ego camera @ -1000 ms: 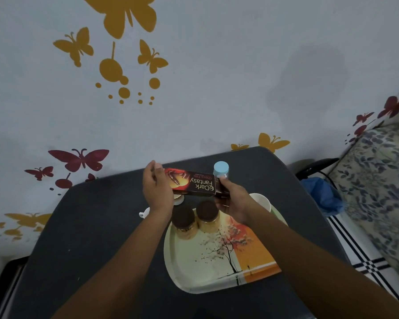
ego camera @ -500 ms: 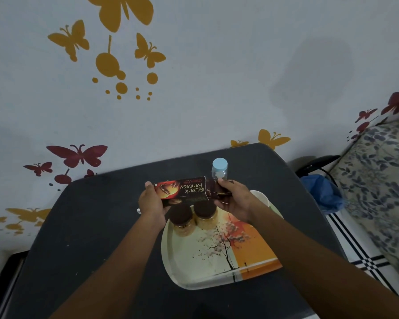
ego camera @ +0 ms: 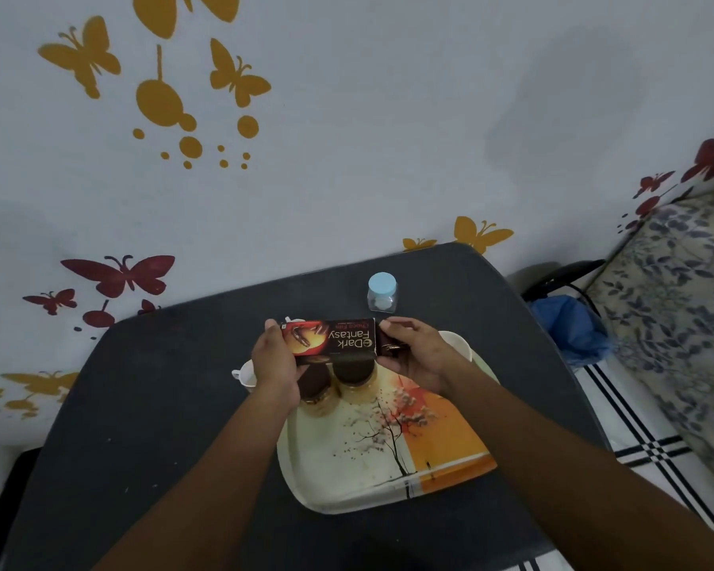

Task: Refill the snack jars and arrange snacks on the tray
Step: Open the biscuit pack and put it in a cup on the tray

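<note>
A dark Dark Fantasy biscuit box is held level above the far end of the tray, its label upside down to me. My left hand grips its left end. My right hand holds its right end, where a dark inner tray with biscuits sticks out. Below the box, two brown-lidded snack jars stand side by side on the cream and orange tree-print tray; my left hand partly hides the left jar.
A small clear jar with a light blue lid stands on the dark table beyond the box. A white cup sits left of the tray, another white cup right of my right hand. A blue bag lies on the floor at right.
Both hands brought the box nearer to me and turned it level. The blue-lidded jar, earlier just behind the box, now stands apart from it.
</note>
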Demonstrator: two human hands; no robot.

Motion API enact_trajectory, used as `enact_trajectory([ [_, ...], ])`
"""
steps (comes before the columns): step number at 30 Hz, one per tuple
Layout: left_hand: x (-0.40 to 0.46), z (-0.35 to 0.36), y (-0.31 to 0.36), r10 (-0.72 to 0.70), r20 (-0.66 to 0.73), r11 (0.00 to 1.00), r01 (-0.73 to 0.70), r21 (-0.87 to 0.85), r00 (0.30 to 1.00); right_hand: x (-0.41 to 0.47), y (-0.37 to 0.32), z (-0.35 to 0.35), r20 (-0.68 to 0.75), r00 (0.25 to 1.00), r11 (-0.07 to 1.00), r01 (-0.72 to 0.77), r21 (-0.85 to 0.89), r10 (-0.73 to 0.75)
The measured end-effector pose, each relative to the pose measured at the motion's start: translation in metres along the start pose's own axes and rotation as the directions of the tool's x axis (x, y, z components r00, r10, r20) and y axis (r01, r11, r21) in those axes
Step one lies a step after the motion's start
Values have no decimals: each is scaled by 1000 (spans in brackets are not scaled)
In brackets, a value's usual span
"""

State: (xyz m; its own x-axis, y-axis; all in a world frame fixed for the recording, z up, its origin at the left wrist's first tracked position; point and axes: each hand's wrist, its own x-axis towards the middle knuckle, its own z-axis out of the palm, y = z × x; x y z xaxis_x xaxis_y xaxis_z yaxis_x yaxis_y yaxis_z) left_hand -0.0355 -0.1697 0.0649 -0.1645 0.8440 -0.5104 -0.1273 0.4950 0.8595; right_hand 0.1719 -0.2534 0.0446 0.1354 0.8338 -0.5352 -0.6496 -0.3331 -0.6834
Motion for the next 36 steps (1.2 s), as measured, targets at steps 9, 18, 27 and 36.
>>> enact_trajectory([
  [9,5,12,-4,31,-124,999,-32,-7,992,10,-4,-27,-149,989,999,23,32,-18],
  [18,2,30,-11,-55,-169,996,43,-72,984,17,-23,-71,-300,952,998,48,-27,-54],
  [27,-2,59,-22,-78,-166,995,65,-82,983,47,-31,-121,-239,860,422,-31,-906,-450],
  [36,-3,56,-28,-62,-169,997,53,-53,984,72,-11,-115,-131,922,217,-53,-975,-365],
])
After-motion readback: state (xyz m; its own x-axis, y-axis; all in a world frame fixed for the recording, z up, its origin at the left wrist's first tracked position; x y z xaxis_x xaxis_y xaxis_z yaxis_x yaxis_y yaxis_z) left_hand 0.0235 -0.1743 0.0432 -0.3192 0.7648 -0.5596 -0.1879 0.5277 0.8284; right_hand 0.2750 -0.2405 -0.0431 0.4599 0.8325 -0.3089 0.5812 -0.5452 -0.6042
